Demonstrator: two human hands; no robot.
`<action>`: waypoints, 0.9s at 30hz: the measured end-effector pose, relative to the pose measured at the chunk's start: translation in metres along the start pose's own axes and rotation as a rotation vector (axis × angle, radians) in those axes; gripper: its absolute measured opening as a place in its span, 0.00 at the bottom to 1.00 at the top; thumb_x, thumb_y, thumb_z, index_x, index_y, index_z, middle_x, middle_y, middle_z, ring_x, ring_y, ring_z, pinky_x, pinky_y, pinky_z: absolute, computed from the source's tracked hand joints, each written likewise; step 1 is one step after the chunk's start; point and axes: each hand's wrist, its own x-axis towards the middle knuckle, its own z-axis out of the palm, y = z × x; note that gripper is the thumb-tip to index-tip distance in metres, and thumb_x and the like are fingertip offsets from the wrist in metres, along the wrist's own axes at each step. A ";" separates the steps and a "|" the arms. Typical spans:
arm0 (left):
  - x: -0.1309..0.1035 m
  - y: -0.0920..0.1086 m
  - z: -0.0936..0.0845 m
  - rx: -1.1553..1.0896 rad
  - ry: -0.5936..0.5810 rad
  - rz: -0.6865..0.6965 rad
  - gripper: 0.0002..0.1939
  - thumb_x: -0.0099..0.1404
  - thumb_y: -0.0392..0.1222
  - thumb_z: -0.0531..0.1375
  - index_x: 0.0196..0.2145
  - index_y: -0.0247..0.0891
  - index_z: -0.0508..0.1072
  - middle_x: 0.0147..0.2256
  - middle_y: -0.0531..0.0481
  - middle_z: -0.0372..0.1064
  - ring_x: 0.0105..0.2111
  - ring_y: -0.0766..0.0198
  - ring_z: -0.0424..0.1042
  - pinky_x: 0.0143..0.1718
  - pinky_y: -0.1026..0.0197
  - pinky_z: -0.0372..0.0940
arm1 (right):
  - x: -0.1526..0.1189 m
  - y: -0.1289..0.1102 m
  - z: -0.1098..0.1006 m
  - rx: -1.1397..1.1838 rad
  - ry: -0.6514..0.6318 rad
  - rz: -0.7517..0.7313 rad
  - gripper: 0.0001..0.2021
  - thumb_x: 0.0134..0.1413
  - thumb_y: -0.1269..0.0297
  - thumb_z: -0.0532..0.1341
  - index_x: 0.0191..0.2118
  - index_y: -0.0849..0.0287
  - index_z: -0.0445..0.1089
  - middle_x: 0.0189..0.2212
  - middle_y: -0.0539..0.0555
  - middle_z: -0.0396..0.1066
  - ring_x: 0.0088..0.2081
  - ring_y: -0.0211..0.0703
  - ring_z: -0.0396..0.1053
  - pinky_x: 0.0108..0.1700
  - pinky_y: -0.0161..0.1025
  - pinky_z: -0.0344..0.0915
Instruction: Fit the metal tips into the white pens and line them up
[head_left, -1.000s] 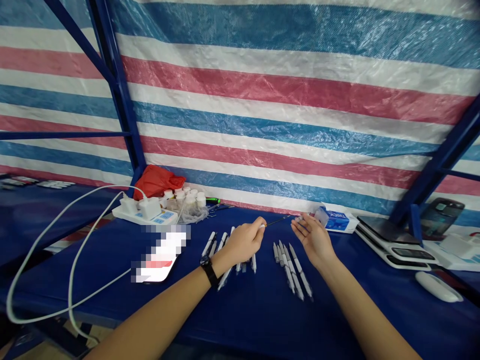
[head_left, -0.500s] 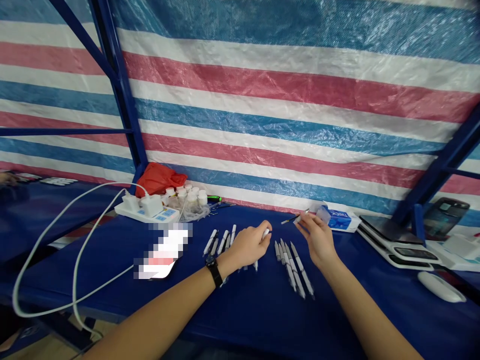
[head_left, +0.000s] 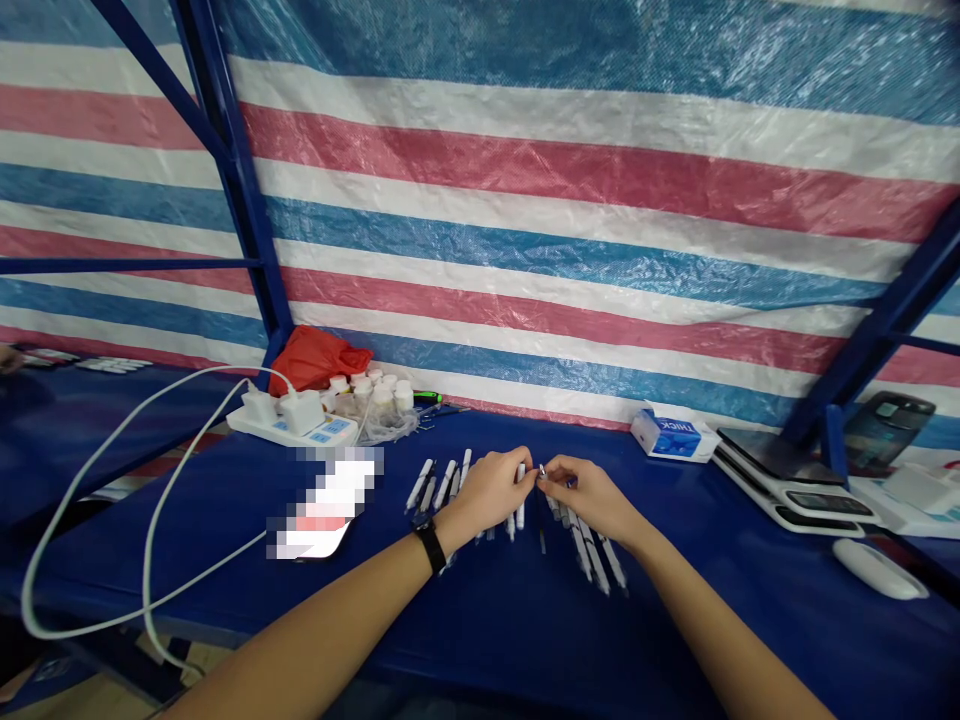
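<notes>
My left hand (head_left: 491,490), with a black watch (head_left: 427,540) on its wrist, is closed on a white pen barrel (head_left: 521,512) that points down below the fingers. Close beside it, my right hand (head_left: 589,492) pinches a thin pen refill (head_left: 542,541); its silver tip (head_left: 541,471) shows between the fingertips. The two hands nearly touch. Left of them lie several white pen parts (head_left: 447,480), partly covered by my left hand. Under and below my right hand lies a group of white pens (head_left: 592,555), their upper ends hidden.
At the back left are a power strip (head_left: 330,432) with white cables, a red bag (head_left: 319,358) and small white-capped bottles (head_left: 386,395). A phone (head_left: 330,540) lies at left. To the right are a blue-and-white box (head_left: 675,436), stacked scales (head_left: 795,490) and a white mouse-like object (head_left: 877,568).
My right hand has come left and toward me, from near the box to beside my left hand, bringing the refill with it. The left hand has barely shifted.
</notes>
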 end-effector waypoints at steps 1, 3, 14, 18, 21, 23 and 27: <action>0.000 0.000 0.000 0.034 0.005 -0.002 0.05 0.69 0.38 0.57 0.37 0.41 0.72 0.29 0.52 0.73 0.32 0.59 0.73 0.30 0.63 0.56 | 0.000 0.000 -0.001 -0.010 0.019 0.000 0.10 0.47 0.53 0.65 0.28 0.54 0.72 0.26 0.49 0.75 0.30 0.43 0.70 0.34 0.38 0.61; -0.001 0.000 -0.001 0.061 0.016 -0.009 0.04 0.69 0.38 0.57 0.38 0.40 0.73 0.34 0.49 0.73 0.35 0.57 0.73 0.31 0.62 0.57 | 0.001 0.001 -0.002 -0.041 0.058 0.008 0.11 0.47 0.52 0.65 0.28 0.54 0.71 0.25 0.49 0.74 0.29 0.42 0.69 0.33 0.38 0.60; -0.001 -0.003 0.000 0.125 0.048 0.043 0.07 0.70 0.37 0.54 0.36 0.40 0.72 0.37 0.49 0.69 0.36 0.59 0.71 0.35 0.60 0.61 | 0.000 -0.005 -0.001 -0.295 0.105 0.054 0.09 0.49 0.56 0.65 0.36 0.53 0.75 0.18 0.46 0.71 0.23 0.43 0.69 0.28 0.38 0.58; -0.001 -0.001 0.000 0.139 0.053 0.070 0.08 0.69 0.37 0.54 0.37 0.39 0.73 0.36 0.48 0.69 0.36 0.59 0.70 0.37 0.59 0.61 | 0.001 -0.002 -0.012 -0.572 0.231 0.128 0.07 0.56 0.60 0.61 0.31 0.53 0.74 0.22 0.52 0.74 0.27 0.47 0.72 0.30 0.39 0.56; -0.001 0.000 0.000 0.145 0.046 0.099 0.08 0.70 0.38 0.54 0.37 0.39 0.73 0.36 0.48 0.69 0.38 0.57 0.69 0.40 0.58 0.62 | -0.001 0.001 -0.024 -0.736 0.226 0.296 0.07 0.57 0.61 0.61 0.30 0.54 0.73 0.30 0.58 0.77 0.34 0.53 0.75 0.31 0.40 0.55; -0.002 0.001 -0.001 0.151 0.023 0.139 0.08 0.71 0.39 0.55 0.37 0.39 0.74 0.36 0.47 0.69 0.40 0.55 0.69 0.43 0.56 0.62 | -0.003 0.003 -0.030 -0.743 0.157 0.371 0.08 0.55 0.60 0.64 0.27 0.55 0.72 0.31 0.59 0.78 0.35 0.54 0.75 0.31 0.40 0.57; -0.006 0.003 0.000 0.156 -0.034 0.226 0.09 0.72 0.40 0.55 0.39 0.38 0.75 0.39 0.47 0.69 0.41 0.55 0.68 0.50 0.52 0.61 | -0.006 0.003 -0.037 -0.653 0.015 0.400 0.12 0.49 0.60 0.68 0.20 0.55 0.69 0.20 0.53 0.75 0.25 0.47 0.73 0.28 0.38 0.59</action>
